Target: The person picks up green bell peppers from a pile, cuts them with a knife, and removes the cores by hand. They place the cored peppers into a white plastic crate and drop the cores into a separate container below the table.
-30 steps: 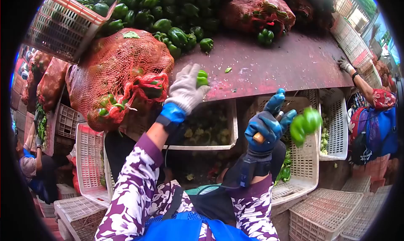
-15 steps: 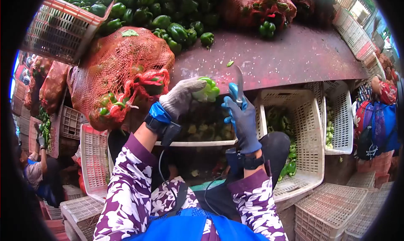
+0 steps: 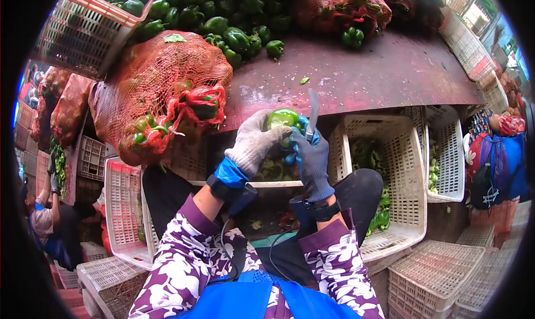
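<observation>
A green bell pepper (image 3: 282, 117) is in my left hand (image 3: 252, 143), which wears a whitish knit glove with its fingers closed round the near side. My right hand (image 3: 312, 162), in a grey-blue glove with brighter blue fingertips, grips a knife (image 3: 314, 108). The knife's curved blade points up and away from me, just right of the pepper, and its handle is mostly hidden by the fingers. Right-hand fingertips reach the pepper's right side. Below both hands is a crate (image 3: 273, 183) with pale green pieces inside.
A reddish table (image 3: 379, 74) lies ahead, bearing a heap of green peppers (image 3: 234, 39) and red mesh sacks (image 3: 161, 79). Beside my right knee stands a crate (image 3: 409, 191) holding peppers; another crate (image 3: 123, 207) is at my left. Other people are at both sides.
My left hand has moved right and slightly down with the pepper, which is turned differently. My right hand has shifted left, bringing the knife and fingers to the pepper.
</observation>
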Motion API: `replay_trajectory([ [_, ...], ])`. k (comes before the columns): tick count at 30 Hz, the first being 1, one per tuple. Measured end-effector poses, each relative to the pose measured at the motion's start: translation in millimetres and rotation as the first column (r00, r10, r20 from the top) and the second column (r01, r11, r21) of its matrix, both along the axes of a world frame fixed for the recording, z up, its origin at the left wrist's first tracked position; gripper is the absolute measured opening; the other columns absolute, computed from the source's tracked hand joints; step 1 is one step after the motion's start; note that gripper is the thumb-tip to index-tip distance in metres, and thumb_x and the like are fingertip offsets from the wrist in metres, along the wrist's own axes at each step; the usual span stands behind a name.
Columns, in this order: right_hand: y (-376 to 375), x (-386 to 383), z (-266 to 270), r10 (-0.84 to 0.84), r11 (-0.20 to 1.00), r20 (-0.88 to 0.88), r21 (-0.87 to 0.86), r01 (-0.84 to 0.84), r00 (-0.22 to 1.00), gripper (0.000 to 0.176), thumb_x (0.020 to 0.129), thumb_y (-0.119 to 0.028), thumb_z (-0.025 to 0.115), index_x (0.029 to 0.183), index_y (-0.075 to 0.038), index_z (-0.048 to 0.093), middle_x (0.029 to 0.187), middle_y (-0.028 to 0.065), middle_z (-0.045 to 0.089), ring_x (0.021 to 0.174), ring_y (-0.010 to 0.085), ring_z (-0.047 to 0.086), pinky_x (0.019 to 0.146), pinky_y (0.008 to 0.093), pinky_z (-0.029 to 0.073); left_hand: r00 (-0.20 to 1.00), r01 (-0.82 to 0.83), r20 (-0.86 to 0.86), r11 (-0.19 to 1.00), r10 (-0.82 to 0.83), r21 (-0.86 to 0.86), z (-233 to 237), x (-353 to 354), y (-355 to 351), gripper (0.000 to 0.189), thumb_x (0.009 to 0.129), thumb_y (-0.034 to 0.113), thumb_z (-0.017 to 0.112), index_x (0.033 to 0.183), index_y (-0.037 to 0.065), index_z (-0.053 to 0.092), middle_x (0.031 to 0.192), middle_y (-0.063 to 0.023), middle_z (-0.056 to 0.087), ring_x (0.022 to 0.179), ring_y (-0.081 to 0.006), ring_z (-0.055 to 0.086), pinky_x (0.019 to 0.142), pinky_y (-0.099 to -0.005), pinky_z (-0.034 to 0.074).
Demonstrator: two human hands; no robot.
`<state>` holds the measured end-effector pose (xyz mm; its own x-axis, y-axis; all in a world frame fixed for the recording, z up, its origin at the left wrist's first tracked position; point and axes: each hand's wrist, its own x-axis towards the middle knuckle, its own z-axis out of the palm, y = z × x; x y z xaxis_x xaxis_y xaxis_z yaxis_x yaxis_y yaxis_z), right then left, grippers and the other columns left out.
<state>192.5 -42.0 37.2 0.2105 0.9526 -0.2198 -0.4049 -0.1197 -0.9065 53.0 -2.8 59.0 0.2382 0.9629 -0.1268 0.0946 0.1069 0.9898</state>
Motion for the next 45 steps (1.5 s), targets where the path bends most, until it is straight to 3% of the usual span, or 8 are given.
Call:
replay_trajectory([
  [4,4,5,-15,-0.001,1.0,-0.045,-0.007,0.001,0.999,0.041,0.095,-0.028,0.069,0.129,-0.007,0.061,0.083,-0.0035,0.063,0.063,0.0029,0.058,0.046,0.0191,0.049,0.962,0.09,-0.26,0.996,-0.081,0.022,7,-7,10,0.047,0.088,0.018,0.071,0.13,0.0,0.058,0.1,-0.0057,0.069,0.087,-0.0108,0.062,0.079,-0.0281,0.052],
  [7,2,1,-8,0.048,0.999,0.047,-0.005,-0.048,0.998,0.044,0.094,-0.035,0.07,0.127,-0.008,0.062,0.081,-0.0045,0.061,0.06,0.0022,0.055,0.045,0.0185,0.048,0.893,0.207,-0.448,0.914,-0.031,0.35,3,-12,10,0.048,0.087,0.019,0.071,0.129,-0.001,0.058,0.09,-0.0101,0.068,0.082,-0.0113,0.061,0.075,-0.0291,0.052],
  [22,-5,1,1,0.232,0.97,0.057,-0.085,-0.227,0.971,0.038,0.088,-0.021,0.077,0.121,-0.006,0.066,0.09,0.0024,0.071,0.067,0.0088,0.067,0.045,0.0218,0.05,0.822,0.308,-0.569,0.848,-0.009,0.431,11,-25,0,0.044,0.082,0.013,0.066,0.125,0.004,0.061,0.08,-0.0151,0.065,0.067,-0.0196,0.065,0.066,-0.0325,0.053],
  [31,-5,-2,6,0.214,0.977,-0.183,0.024,-0.213,0.96,0.039,0.09,-0.019,0.074,0.123,-0.002,0.064,0.09,0.0042,0.071,0.067,0.0108,0.067,0.049,0.0236,0.053,0.997,0.028,0.075,0.998,-0.032,0.052,8,-23,-11,0.042,0.084,0.005,0.06,0.125,-0.005,0.06,0.106,-0.0082,0.069,0.088,-0.0106,0.064,0.08,-0.0259,0.053],
  [39,-2,17,25,0.196,0.976,-0.55,0.191,-0.106,0.812,0.053,0.096,-0.042,0.062,0.133,-0.005,0.052,0.112,0.019,0.066,0.063,0.015,0.065,0.044,0.0187,0.048,0.778,0.042,0.626,0.99,0.051,-0.132,5,-48,-8,0.052,0.096,0.028,0.059,0.138,-0.001,0.048,0.099,-0.0088,0.068,0.081,-0.0147,0.064,0.072,-0.0269,0.053],
  [41,-4,47,29,0.534,0.844,-0.779,0.511,-0.162,0.327,0.062,0.097,-0.044,0.061,0.144,-0.009,0.042,0.126,0.0271,0.059,0.047,0.0083,0.053,0.034,0.0187,0.04,0.898,0.051,0.441,0.996,-0.013,-0.075,-11,-59,1,0.056,0.098,0.041,0.059,0.136,-0.001,0.051,0.104,-0.0095,0.069,0.091,-0.0184,0.066,0.078,-0.031,0.054],
  [42,0,58,35,0.741,0.663,-0.636,0.745,-0.08,0.215,0.062,0.099,-0.037,0.059,0.149,-0.009,0.036,0.136,0.0291,0.053,0.047,0.0066,0.053,0.035,0.0186,0.042,0.945,0.103,0.314,0.994,-0.086,-0.036,-44,-67,13,0.06,0.097,0.05,0.058,0.129,-0.002,0.057,0.109,-0.0092,0.07,0.101,-0.0187,0.066,0.084,-0.0315,0.053],
  [45,-7,66,28,0.709,0.641,-0.697,0.701,0.312,0.111,0.06,0.101,-0.027,0.053,0.154,-0.009,0.031,0.133,0.021,0.059,0.051,0.0072,0.058,0.038,0.0182,0.046,0.941,0.26,-0.258,0.955,-0.216,0.147,-10,-47,29,0.04,0.097,0.033,0.064,0.119,0.0,0.065,0.102,-0.0042,0.067,0.093,-0.0107,0.059,0.081,-0.0284,0.05],
])
